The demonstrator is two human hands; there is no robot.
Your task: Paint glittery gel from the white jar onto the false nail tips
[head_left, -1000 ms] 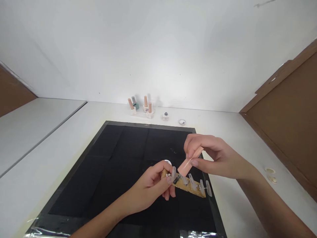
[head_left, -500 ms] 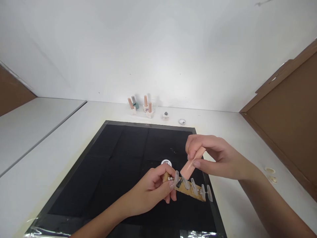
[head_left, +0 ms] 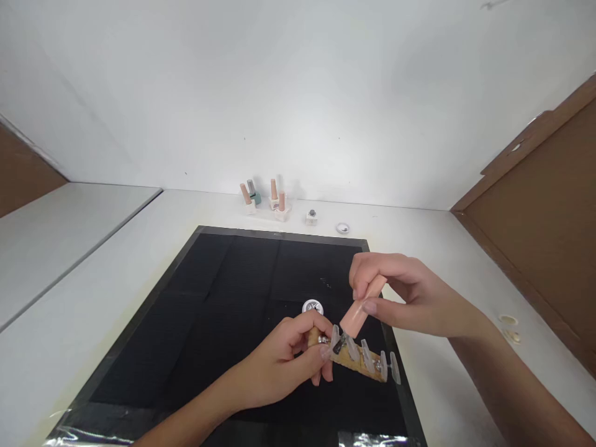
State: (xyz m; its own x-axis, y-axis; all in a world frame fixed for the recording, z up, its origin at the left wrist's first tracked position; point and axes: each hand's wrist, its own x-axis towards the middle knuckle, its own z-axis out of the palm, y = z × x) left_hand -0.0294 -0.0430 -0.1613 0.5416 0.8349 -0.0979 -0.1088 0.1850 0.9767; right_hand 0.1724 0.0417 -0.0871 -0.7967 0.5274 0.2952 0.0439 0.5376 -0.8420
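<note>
So, clock centred on the tan strip (head_left: 345, 360), held over the black mat's (head_left: 233, 298) 4 o'clock side. Left hand (head_left: 300, 357) at 9, thumb and fingers pinching the strip's end. Right hand (head_left: 395, 288) at 1, thumb and fingertips pinching a peach-handled brush (head_left: 356, 318). Dark bristles (head_left: 339, 345) point to 7, between the first two of five clear nail tips (head_left: 367, 356), counting from 9. Contact: can't tell.

Progress, my read: mid-work, brush out, at the 9 o'clock end. All five tips are mounted; none shows strong colour. Can't tell which carry a coat, so done vs left isn't countable.

Around: round white pot (head_left: 312, 307) at 10, just past the left fingers; capped bottles (head_left: 273, 197) at 11; squat bottle (head_left: 311, 218) between 11 and 12; small dish (head_left: 343, 228) at 12; pale discs (head_left: 508, 320) near 3, off the mat.
</note>
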